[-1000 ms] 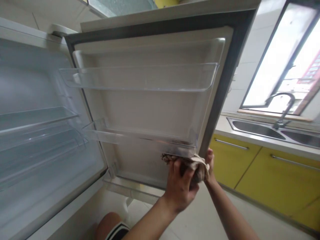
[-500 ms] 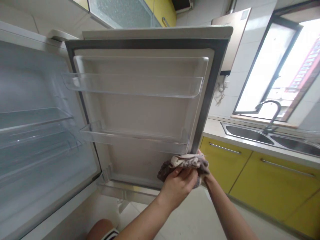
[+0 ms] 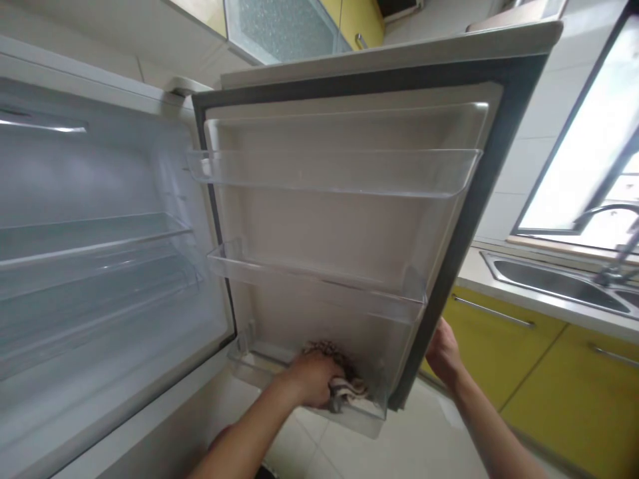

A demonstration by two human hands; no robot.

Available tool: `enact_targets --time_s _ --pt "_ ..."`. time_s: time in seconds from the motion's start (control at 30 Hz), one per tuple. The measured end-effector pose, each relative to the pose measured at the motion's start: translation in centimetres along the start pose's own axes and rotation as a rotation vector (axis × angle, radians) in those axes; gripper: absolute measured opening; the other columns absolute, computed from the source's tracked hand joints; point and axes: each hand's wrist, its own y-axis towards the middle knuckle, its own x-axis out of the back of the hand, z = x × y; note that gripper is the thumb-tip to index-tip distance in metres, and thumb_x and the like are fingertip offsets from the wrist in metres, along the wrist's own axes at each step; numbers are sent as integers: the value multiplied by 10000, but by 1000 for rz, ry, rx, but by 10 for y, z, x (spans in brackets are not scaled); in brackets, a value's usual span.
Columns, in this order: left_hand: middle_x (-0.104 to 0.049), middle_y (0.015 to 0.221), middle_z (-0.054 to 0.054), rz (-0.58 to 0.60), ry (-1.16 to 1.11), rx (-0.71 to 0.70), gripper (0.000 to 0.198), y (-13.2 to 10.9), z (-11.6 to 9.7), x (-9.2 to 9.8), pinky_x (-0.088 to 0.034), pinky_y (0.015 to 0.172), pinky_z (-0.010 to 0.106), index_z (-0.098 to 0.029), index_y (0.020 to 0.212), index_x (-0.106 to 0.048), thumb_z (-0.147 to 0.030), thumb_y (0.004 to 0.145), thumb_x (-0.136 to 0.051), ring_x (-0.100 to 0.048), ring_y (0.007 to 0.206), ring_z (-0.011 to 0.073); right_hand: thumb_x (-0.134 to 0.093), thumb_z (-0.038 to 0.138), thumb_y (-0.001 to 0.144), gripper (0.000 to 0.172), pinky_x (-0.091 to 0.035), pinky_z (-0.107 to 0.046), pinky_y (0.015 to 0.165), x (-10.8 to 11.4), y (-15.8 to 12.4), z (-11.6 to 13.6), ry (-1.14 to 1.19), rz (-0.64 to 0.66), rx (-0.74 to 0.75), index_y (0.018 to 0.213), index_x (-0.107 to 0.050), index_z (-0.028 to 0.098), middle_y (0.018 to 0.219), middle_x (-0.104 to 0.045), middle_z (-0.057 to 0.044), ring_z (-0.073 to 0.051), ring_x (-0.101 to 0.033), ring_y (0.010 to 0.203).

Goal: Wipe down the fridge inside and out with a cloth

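Note:
My left hand is closed around a crumpled brown-and-cream cloth. It is down in the bottom bin of the open refrigerator door, with the cloth against the bin and the door's inner panel. At the door's lower outer edge, beside the dark gasket, my right hand grips the door. Some of its fingers are hidden behind that edge. Two clear door shelves, an upper one and a middle one, sit above the left hand.
To the left stands the refrigerator interior, with a glass shelf. Yellow base cabinets, a steel sink and a faucet are on the right, under a window. Pale floor tiles show below the door.
My left hand has carried the cloth from the door's lower corner into the bottom bin. My right hand has left the cloth and holds the door edge. The view has turned left.

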Motion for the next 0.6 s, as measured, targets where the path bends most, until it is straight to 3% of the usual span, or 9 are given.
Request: enact_targets --time_s 0.17,0.27,0.37,0.47,0.6 --pt "-847 1005 2 233 -59 -8 503 10 79 39 -577 820 312 -307 1112 -853 -102 658 -781 -770 936 247 -938 764 610 647 -654 -305 638 -1 -8 -1 39 -53 -39 980 -759 265 884 -791 -1 -213 -748 721" --pt "-829 855 -6 253 -72 51 464 3 122 56 -581 768 335 -269 1002 -870 -98 576 -801 -747 823 253 -952 745 593 649 -660 -317 656 -3 -11 0 19 -99 -32 955 -759 242 848 -786 -14 -224 -754 729" --pt "-806 781 3 219 -102 92 430 -7 150 61 -586 764 367 -241 953 -871 -107 549 -805 -731 792 269 -982 712 537 662 -629 -307 557 -4 -13 -1 -13 -138 -31 927 -752 229 755 -756 -7 -204 -706 602" --pt "-816 839 24 169 -186 59 398 -10 148 55 -591 822 381 -210 967 -868 -179 570 -851 -739 848 282 -1004 655 497 639 -585 -292 478 -5 -13 -2 -27 -196 -32 882 -731 224 671 -717 9 -176 -636 501" --pt "-828 1138 11 77 -367 -70 497 -15 111 47 -574 950 309 -220 1209 -810 -295 718 -818 -737 1079 245 -991 626 488 598 -570 -292 458 -11 -9 2 -63 -255 -14 814 -705 214 649 -707 -2 -179 -625 493"
